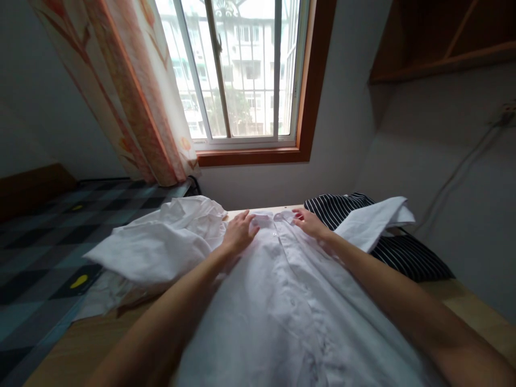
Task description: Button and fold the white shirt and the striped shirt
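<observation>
A white button-up shirt (282,301) lies spread flat on a wooden table (479,317), its collar pointing away from me. My left hand (239,231) rests flat on the shirt just left of the collar, fingers stretched out. My right hand (309,222) lies on the right side of the collar, fingers extended and touching the fabric. Neither hand grips anything.
A heap of white cloth (161,242) lies left of the shirt. A black-and-white striped garment (399,252) with a white piece (374,223) on it lies at the right. A checked bed cover (44,242) is at the left, a window (242,70) and curtain (133,91) ahead.
</observation>
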Tool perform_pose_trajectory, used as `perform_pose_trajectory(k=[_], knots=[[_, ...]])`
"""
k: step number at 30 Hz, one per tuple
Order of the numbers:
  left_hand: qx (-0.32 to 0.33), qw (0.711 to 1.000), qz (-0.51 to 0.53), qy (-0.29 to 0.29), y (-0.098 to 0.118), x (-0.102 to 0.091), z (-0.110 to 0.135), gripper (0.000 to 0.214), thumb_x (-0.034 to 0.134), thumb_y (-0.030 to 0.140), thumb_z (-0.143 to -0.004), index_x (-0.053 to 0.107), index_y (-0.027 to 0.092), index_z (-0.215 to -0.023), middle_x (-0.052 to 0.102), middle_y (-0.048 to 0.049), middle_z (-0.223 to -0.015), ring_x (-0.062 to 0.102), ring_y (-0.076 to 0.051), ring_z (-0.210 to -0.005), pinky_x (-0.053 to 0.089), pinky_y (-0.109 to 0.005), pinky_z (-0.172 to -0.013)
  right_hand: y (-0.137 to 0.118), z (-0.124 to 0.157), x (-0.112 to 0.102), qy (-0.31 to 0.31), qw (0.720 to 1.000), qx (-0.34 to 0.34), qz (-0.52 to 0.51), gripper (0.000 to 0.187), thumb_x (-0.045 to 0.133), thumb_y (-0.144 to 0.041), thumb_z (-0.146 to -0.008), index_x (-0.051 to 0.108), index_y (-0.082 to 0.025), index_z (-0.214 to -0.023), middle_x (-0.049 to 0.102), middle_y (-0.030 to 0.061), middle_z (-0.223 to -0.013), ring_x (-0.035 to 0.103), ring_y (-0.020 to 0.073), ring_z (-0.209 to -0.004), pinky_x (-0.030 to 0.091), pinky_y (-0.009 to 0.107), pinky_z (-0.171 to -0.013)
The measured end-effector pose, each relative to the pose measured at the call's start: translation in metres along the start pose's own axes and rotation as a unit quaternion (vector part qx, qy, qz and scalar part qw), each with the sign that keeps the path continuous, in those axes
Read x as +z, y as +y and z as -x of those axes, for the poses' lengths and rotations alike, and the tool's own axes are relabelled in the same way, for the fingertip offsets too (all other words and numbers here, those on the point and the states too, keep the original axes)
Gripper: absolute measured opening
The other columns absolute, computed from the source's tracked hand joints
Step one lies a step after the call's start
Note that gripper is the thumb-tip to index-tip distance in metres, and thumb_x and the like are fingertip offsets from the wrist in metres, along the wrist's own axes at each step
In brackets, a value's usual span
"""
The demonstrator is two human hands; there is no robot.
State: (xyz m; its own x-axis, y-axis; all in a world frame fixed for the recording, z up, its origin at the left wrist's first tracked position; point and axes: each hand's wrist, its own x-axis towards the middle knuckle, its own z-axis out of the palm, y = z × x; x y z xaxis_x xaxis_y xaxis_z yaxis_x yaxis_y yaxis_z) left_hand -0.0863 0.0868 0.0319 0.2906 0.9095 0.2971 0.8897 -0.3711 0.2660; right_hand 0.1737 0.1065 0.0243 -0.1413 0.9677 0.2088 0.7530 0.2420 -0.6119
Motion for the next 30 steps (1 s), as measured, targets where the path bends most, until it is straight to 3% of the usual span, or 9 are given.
perform_pose_trajectory(k=[3,6,9,13,19,23,25,27,30], knots=[[0.052,0.990,-0.080,-0.100,0.001,0.005,0.039,0.057,0.050,0.052,-0.090,0.048,0.024,-0.140,0.035,-0.0103,-0.154,0.027,-0.035,-0.143,0.020,-0.056,-0.114,0.004,0.051,-0.019,-0.016,0.993,-0.102,0.059,0.047,0.053,-0.031,-0.090,0.053,-0.013,-0.133,0.055,0.0159,-0.136,0.052,0.0247,-0.124,0.039,0.039,-0.106],[0.088,0.982,-0.098,-0.136,0.006,0.014,0.066,0.062,0.042,0.059,-0.091,0.040,0.031,-0.146,0.031,-0.0061,-0.156,0.019,-0.034,-0.145,0.012,-0.059,-0.115,0.007,0.114,-0.019,-0.084,0.973,-0.157,0.145,0.056,0.052,-0.044,-0.091,0.048,-0.019,-0.141,0.044,0.0146,-0.147,0.037,0.0290,-0.138,0.028,0.047,-0.113],[0.096,0.979,-0.099,-0.148,0.005,0.016,0.070,0.065,0.038,0.062,-0.091,0.035,0.032,-0.148,0.027,-0.0051,-0.158,0.016,-0.034,-0.146,0.009,-0.059,-0.115,0.005,0.161,-0.009,-0.120,0.959,-0.153,0.207,0.058,0.046,-0.048,-0.094,0.040,-0.023,-0.146,0.036,0.0130,-0.153,0.029,0.0293,-0.143,0.021,0.051,-0.116],[0.092,0.976,-0.097,-0.173,-0.004,0.011,0.054,0.066,0.033,0.065,-0.091,0.031,0.034,-0.150,0.022,-0.0047,-0.159,0.013,-0.033,-0.147,0.005,-0.058,-0.115,-0.011,0.183,0.006,-0.101,0.960,-0.096,0.242,0.058,0.039,-0.050,-0.096,0.037,-0.024,-0.148,0.031,0.0135,-0.155,0.024,0.0285,-0.145,0.018,0.051,-0.116],[0.100,0.967,-0.116,-0.206,-0.015,0.005,0.030,0.067,0.028,0.064,-0.093,0.029,0.029,-0.151,0.017,-0.0070,-0.160,0.007,-0.032,-0.148,0.006,-0.053,-0.116,-0.043,0.190,0.027,-0.073,0.966,-0.028,0.247,0.067,0.039,-0.059,-0.093,0.035,-0.021,-0.149,0.031,0.0182,-0.155,0.020,0.0323,-0.145,0.013,0.052,-0.115],[0.117,0.965,-0.110,-0.205,-0.021,0.004,0.030,0.064,0.030,0.062,-0.093,0.032,0.031,-0.150,0.019,-0.0067,-0.160,0.009,-0.032,-0.148,0.006,-0.053,-0.116,-0.043,0.181,0.025,-0.070,0.972,-0.036,0.222,0.061,0.041,-0.057,-0.094,0.043,-0.022,-0.144,0.036,0.0179,-0.152,0.024,0.0326,-0.144,0.009,0.056,-0.114],[0.130,0.966,-0.105,-0.196,-0.023,0.002,0.034,0.061,0.034,0.060,-0.093,0.034,0.034,-0.149,0.024,-0.0060,-0.159,0.012,-0.033,-0.147,0.007,-0.054,-0.115,-0.037,0.160,0.015,-0.056,0.979,-0.035,0.194,0.048,0.041,-0.052,-0.095,0.059,-0.021,-0.128,0.046,0.0158,-0.145,0.034,0.0311,-0.139,0.013,0.056,-0.113],[0.150,0.968,-0.107,-0.168,-0.022,-0.001,0.038,0.056,0.040,0.057,-0.092,0.044,0.034,-0.143,0.038,-0.0053,-0.153,0.018,-0.033,-0.145,0.010,-0.055,-0.114,-0.031,0.126,0.003,-0.021,0.987,-0.021,0.158,0.039,0.044,-0.046,-0.095,0.067,-0.019,-0.109,0.057,0.0146,-0.133,0.047,0.0286,-0.128,0.025,0.049,-0.110],[0.163,0.975,-0.119,-0.092,-0.013,-0.005,0.035,0.036,0.051,0.045,-0.089,0.066,0.027,-0.116,0.064,-0.0078,-0.123,0.039,-0.031,-0.133,0.021,-0.048,-0.112,-0.027,0.063,-0.010,0.051,0.992,-0.010,0.118,0.030,0.054,-0.038,-0.091,0.065,-0.016,-0.109,0.063,0.0127,-0.118,0.056,0.0253,-0.114,0.039,0.037,-0.100]])
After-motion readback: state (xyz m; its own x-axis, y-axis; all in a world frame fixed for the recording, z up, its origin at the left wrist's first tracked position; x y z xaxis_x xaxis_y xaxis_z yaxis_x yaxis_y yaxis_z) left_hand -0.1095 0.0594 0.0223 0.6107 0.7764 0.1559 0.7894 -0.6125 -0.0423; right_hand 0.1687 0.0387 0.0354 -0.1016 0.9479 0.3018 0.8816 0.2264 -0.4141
